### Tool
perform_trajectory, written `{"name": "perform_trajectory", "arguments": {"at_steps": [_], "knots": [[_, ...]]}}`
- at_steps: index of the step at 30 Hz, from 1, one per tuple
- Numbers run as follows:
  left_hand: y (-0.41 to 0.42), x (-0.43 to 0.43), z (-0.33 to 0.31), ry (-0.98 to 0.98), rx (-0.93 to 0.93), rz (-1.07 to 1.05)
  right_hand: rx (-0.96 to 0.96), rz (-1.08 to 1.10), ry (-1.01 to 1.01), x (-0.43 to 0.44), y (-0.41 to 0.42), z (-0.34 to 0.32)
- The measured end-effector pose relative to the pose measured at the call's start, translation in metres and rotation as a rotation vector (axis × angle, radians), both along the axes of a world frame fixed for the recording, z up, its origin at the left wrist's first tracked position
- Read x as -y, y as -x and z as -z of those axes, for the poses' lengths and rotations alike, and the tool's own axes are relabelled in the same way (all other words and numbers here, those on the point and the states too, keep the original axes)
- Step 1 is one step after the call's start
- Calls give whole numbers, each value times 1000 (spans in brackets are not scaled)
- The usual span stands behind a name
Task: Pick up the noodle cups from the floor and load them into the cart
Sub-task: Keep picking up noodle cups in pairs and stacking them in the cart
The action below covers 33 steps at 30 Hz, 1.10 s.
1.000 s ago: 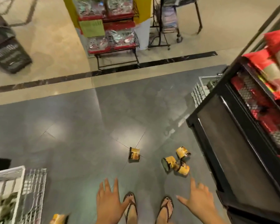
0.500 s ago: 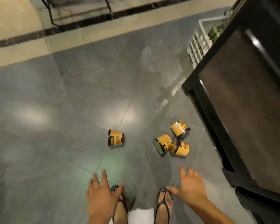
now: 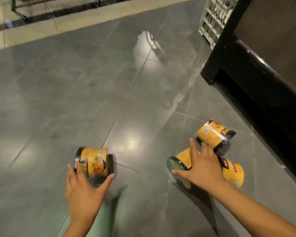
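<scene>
Four yellow noodle cups on their sides on grey floor. Left cup alone, wide bare tile to left and far side. Left hand spread wide around its near side, not yet gripping. Right hand splayed flat over middle cup; right cup touching it, far cup just beyond. Black rack close on right; white crate far right. Label print blurred, unreadable.

Bare forearms, no sleeves, left hand, right hand
</scene>
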<state>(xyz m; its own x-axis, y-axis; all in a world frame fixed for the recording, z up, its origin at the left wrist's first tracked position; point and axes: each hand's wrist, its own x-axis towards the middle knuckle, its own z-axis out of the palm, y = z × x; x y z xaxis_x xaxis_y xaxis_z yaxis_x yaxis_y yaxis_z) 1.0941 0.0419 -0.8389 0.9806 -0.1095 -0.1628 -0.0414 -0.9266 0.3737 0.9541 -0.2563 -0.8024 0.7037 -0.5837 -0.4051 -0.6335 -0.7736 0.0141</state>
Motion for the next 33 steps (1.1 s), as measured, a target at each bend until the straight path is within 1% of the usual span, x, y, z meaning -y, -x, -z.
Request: {"name": "perform_trajectory", "arguments": {"at_steps": [2, 5, 8, 11, 13, 14, 16, 17, 19, 20, 22, 23, 25, 27, 30, 31, 33], "knots": [[-23, 3, 4, 102, 0, -91, 40, 52, -46, 3, -5, 14], [-48, 1, 5, 288, -86, -217, 54, 74, -153, 1, -5, 23], [-55, 5, 1, 405, -126, -150, 96, 50, -187, -1, -1, 20], [-41, 12, -1, 408, -102, 11, 149, 101, -252, -7, -2, 16], [-32, 18, 2, 366, -17, 197, 207, 183, -358, -13, -7, 18], [-29, 20, 4, 289, 24, 321, 241, 223, -424, -14, -11, 20], [-25, 28, 3, 47, 78, 572, 326, 310, -601, -14, -17, 24], [-22, 30, 3, -58, 87, 652, 361, 366, -704, -14, -19, 26], [-15, 31, 6, -147, 119, 702, 383, 472, -882, -14, -16, 31], [-10, 30, 4, -186, 131, 703, 388, 489, -918, -13, -11, 38], [-5, 28, 10, -250, 117, 690, 408, 447, -891, -13, -1, 52], [-6, 26, 15, -267, 118, 686, 426, 415, -853, -14, 3, 54], [-5, 26, 21, -268, 87, 690, 397, 380, -726, -20, 5, 42], [-7, 26, 23, -260, 103, 645, 314, 290, -575, -24, 4, 33], [-9, 30, 22, -242, 48, 543, 85, -28, -359, -32, 1, 20], [-9, 31, 21, -234, 47, 515, 33, -90, -315, -34, 0, 19], [-7, 33, 20, -202, 42, 475, 50, -103, -266, -37, -3, 26]]}}
